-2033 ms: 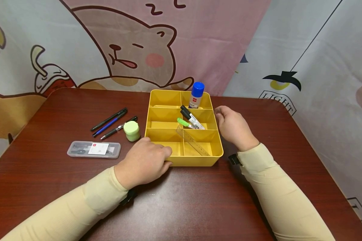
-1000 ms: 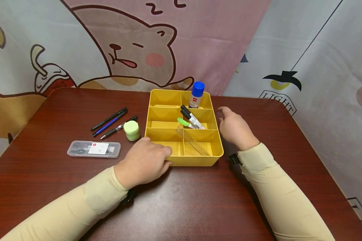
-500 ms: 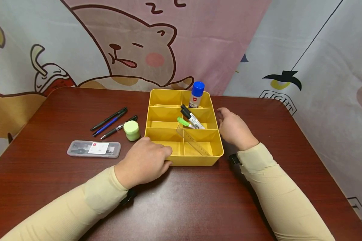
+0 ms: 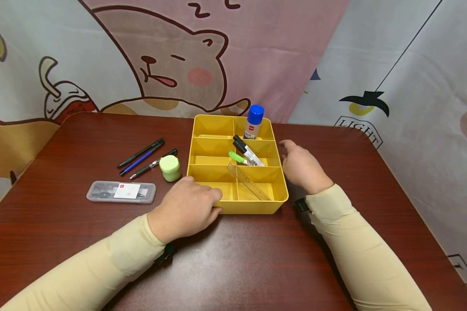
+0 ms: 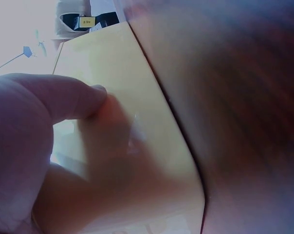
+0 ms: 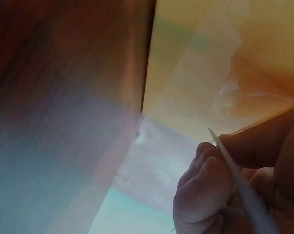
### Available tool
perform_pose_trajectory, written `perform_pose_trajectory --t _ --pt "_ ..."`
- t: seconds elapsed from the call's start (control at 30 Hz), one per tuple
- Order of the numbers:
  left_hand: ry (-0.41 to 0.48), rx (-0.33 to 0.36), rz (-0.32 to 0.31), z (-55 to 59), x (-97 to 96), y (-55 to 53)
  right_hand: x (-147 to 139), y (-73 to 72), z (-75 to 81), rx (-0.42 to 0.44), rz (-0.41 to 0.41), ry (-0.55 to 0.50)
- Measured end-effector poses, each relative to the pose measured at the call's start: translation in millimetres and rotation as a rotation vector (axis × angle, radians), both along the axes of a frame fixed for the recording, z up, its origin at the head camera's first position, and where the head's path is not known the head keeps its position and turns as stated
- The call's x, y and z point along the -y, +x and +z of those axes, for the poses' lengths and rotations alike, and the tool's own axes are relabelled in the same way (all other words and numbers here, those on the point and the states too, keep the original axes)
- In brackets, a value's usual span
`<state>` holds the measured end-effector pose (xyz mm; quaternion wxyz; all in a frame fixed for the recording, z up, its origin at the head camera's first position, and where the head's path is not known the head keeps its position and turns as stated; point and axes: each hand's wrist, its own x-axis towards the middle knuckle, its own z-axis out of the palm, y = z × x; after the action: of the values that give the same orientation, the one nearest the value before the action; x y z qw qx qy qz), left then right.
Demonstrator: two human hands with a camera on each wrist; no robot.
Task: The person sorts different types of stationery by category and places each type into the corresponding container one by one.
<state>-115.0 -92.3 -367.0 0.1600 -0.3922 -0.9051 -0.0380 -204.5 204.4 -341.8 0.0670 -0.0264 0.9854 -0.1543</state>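
In the head view, my left hand (image 4: 188, 207) grips the near left corner of a yellow compartment tray (image 4: 253, 208). Its thumb presses the outer wall, as the left wrist view shows. Close by the tray's right side is my right hand (image 4: 305, 166), fingers curled. In the right wrist view, its thumb and fingers pinch a thin grey strip (image 6: 247, 192), whose kind is unclear. The tray holds a blue-capped glue stick (image 4: 253, 123), a black-capped marker (image 4: 249, 152), a green-capped marker (image 4: 238, 158) and a clear ruler (image 4: 251, 185).
Left of the tray lie a black pen (image 4: 140, 153), a blue pen (image 4: 140, 161) and a grey-black pen (image 4: 149, 167). A pale green round container (image 4: 170, 168) stands beside them. Nearer is a clear compass case (image 4: 120, 191). A printed cloth (image 4: 280, 56) hangs behind the table (image 4: 249, 263).
My right hand has drifted slightly toward me and a little away from the tray's right side. The left hand, the tray and the things in it have stayed put.
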Motion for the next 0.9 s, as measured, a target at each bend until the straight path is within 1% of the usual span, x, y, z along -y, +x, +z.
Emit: perform_pose_trajectory --t 0.63,0.9 --pt "-0.001 0.007 0.006 0.5 -0.2 0.3 -1.3 0.4 -0.9 0.008 -0.003 -0.006" --pt "0.002 0.002 0.004 0.4 0.2 0.4 -1.1 0.6 0.2 0.026 -0.007 -0.016"
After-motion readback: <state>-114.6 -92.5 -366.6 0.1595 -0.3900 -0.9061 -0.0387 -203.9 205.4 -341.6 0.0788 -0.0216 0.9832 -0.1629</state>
